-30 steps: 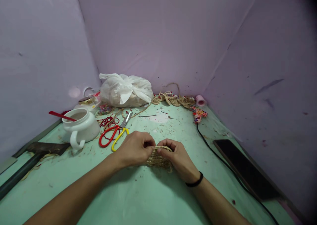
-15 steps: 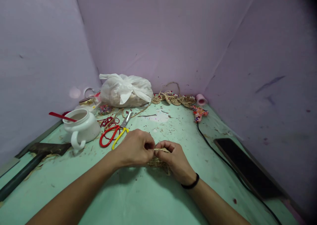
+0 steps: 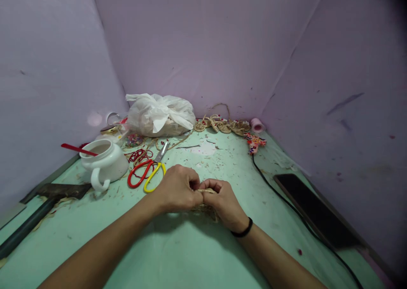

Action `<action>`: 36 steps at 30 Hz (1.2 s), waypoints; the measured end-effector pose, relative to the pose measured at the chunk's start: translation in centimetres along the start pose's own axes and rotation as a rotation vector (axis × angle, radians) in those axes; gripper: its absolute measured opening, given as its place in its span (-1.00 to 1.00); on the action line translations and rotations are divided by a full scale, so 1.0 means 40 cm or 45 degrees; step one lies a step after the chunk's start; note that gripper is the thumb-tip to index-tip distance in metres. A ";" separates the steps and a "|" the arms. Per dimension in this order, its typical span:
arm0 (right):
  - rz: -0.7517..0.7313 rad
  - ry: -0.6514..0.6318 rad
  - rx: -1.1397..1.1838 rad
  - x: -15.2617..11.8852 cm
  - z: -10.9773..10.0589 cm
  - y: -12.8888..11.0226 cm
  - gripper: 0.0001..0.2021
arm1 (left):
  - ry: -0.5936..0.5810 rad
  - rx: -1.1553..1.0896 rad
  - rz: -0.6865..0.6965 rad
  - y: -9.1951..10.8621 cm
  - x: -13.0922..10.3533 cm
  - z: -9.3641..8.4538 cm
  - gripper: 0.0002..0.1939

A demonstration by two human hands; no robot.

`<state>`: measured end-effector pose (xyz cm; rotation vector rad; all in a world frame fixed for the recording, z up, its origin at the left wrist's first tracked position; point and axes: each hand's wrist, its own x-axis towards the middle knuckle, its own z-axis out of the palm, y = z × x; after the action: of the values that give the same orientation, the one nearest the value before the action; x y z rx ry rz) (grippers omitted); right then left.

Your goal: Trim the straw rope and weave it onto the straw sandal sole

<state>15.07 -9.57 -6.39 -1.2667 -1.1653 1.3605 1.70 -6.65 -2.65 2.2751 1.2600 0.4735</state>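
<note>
A small woven straw piece (image 3: 207, 213) of tan braided fibre is held low over the table, mostly covered by my fingers. My left hand (image 3: 180, 190) pinches its upper edge, thumb and forefinger closed. Against those fingertips, my right hand (image 3: 223, 202) grips the same piece from the other side; a black band circles that wrist. Whether a loose strand lies between the fingertips is hidden. Scissors (image 3: 149, 170) with one red and one yellow handle lie just beyond my left hand, blades apart.
Left are a white pot (image 3: 106, 164) with a red stick and a hammer (image 3: 60, 191). Behind sit a white plastic bag (image 3: 162, 117), red thread (image 3: 140, 155), straw pieces (image 3: 222, 125) and a pink spool (image 3: 257, 125). Right are a patterned glue gun (image 3: 254, 142), its cord and a phone (image 3: 316, 210).
My left hand has shifted slightly right, so the fingertips of both hands now meet over the straw piece. The view has moved a little; everything else lies as before.
</note>
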 end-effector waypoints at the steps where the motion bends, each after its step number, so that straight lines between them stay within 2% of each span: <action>1: -0.003 -0.001 -0.007 0.000 0.000 -0.001 -0.96 | 0.019 0.002 0.024 0.000 -0.001 0.002 -0.90; 5: -0.012 -0.025 -0.009 0.000 -0.002 0.001 -0.96 | 0.125 0.044 0.142 0.002 -0.006 0.008 -0.90; 7: -0.021 -0.040 -0.021 0.000 -0.003 0.003 -0.95 | 0.134 0.075 0.131 -0.001 -0.007 0.005 -0.90; 9: -0.029 -0.049 -0.034 -0.001 -0.005 0.004 -0.95 | 0.036 0.048 0.052 -0.009 -0.004 -0.004 -0.88; 11: -0.021 -0.053 -0.023 -0.002 -0.007 0.005 -0.94 | -0.137 -0.070 -0.023 -0.022 0.001 -0.017 -0.84; 14: 0.000 -0.053 0.033 0.001 -0.008 0.009 -0.92 | -0.307 -0.278 -0.037 -0.042 0.009 -0.032 -0.81; 20: 0.001 -0.030 0.064 0.006 -0.007 0.014 -0.88 | -0.300 -0.305 -0.069 -0.049 0.007 -0.028 -0.80; 25: -0.023 -0.163 0.055 0.009 -0.042 0.001 -0.76 | -0.280 -0.320 -0.081 -0.037 0.001 -0.023 -0.81; 26: -0.028 -0.144 0.076 0.015 -0.056 -0.003 -0.72 | -0.282 -0.333 -0.090 -0.036 0.001 -0.023 -0.82; 28: -0.032 0.001 0.152 0.032 -0.088 -0.015 -0.67 | -0.287 -0.345 -0.107 -0.036 0.001 -0.023 -0.82; 30: -0.035 0.203 0.260 0.046 -0.113 -0.033 -0.68 | -0.283 -0.340 -0.124 -0.037 0.001 -0.022 -0.83; 32: -0.070 0.293 0.405 0.041 -0.119 -0.054 -0.72 | -0.271 -0.332 -0.129 -0.037 0.002 -0.022 -0.83; 33: -0.102 0.255 0.474 0.025 -0.113 -0.063 -0.74 | -0.265 -0.331 -0.128 -0.037 0.003 -0.021 -0.83; 34: -0.117 0.131 0.508 -0.001 -0.103 -0.067 -0.73 | -0.259 -0.336 -0.123 -0.037 0.004 -0.020 -0.83; 35: -0.114 0.016 0.442 -0.037 -0.090 -0.063 -0.69 | -0.259 -0.341 -0.118 -0.038 0.005 -0.020 -0.83; 36: -0.121 -0.030 0.276 -0.080 -0.077 -0.051 -0.68 | -0.261 -0.344 -0.113 -0.038 0.005 -0.019 -0.83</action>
<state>18.35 -12.30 -4.02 -1.0313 -1.0491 1.3931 0.37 -5.58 -2.89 1.9782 1.1158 0.3456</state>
